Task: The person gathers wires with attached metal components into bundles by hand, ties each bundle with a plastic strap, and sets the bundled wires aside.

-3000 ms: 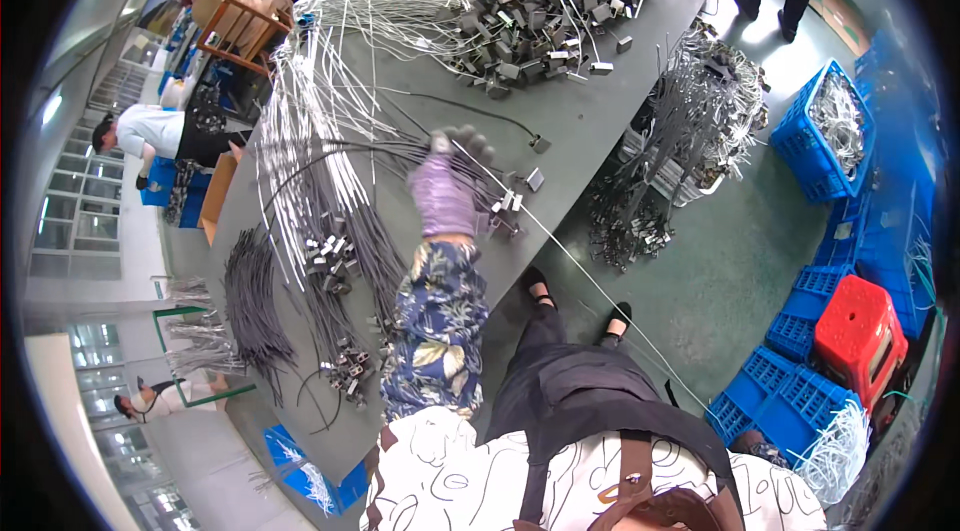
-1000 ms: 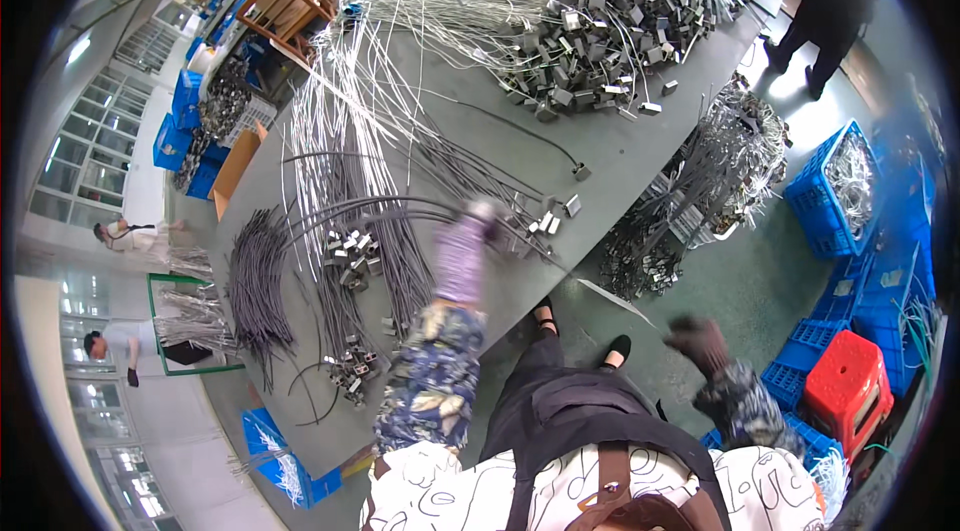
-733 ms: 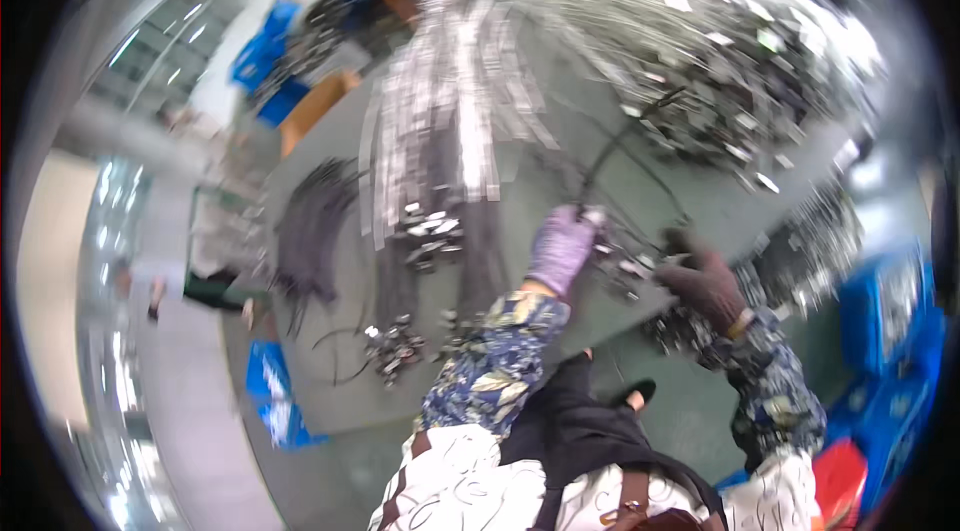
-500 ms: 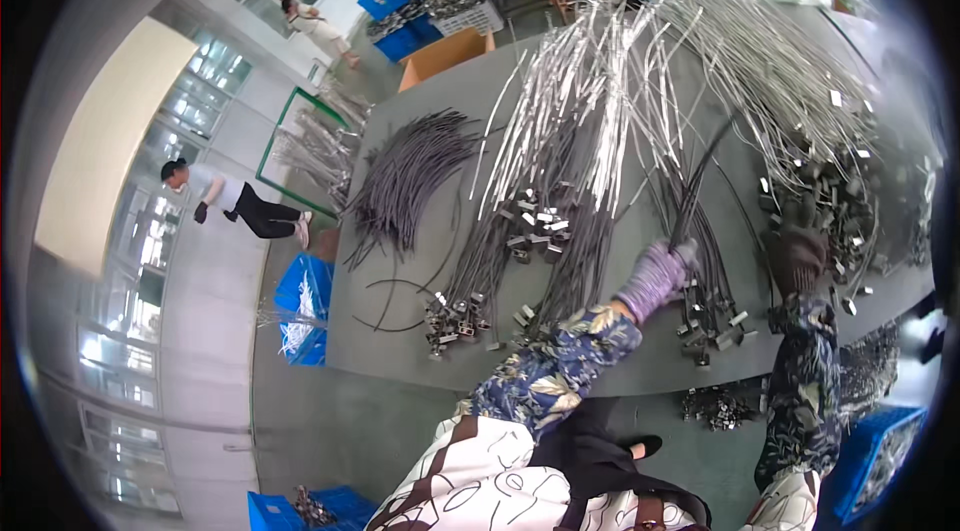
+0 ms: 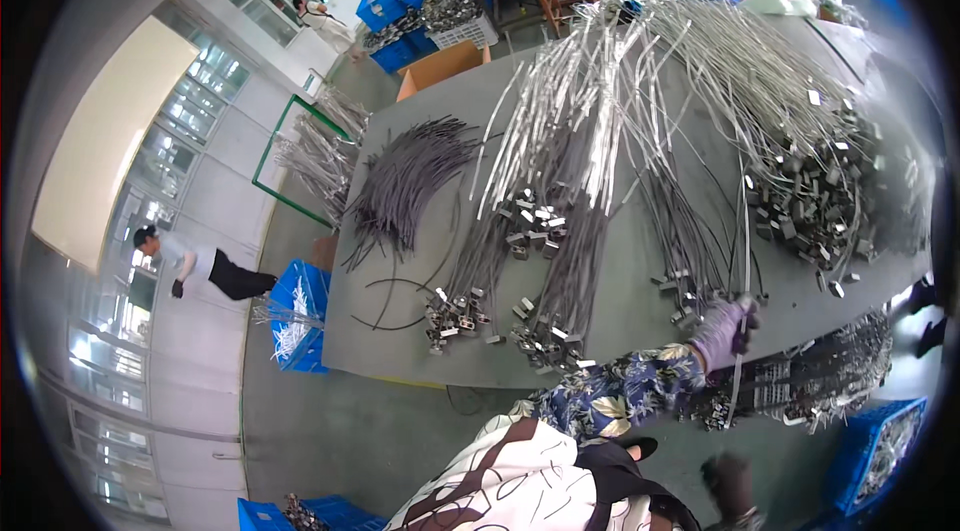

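My left hand (image 5: 726, 331), in a purple glove with dark fingertips, is closed around a long thin metallic strip (image 5: 743, 241) at the table's front edge. The strip stands out above and below the fist. Beside that hand lies a bundle of dark strips (image 5: 688, 221) with small metal buckles (image 5: 686, 291) at their near ends. My right hand (image 5: 728, 486), in a dark glove, is low at the bottom edge, away from the table. It is smeared by motion, so its fingers and anything in them cannot be made out.
The grey table (image 5: 620, 281) carries more bundles of buckled strips (image 5: 470, 321), a pile of dark strips (image 5: 410, 186) and a large silvery heap (image 5: 800, 131). Blue crates (image 5: 880, 456) stand at the lower right and left. A person (image 5: 205, 266) walks at the left.
My left hand has moved right and nearer, from the dark bundle to the table edge, and now grips a single strip. My right hand has left the buckle heap and dropped below the table.
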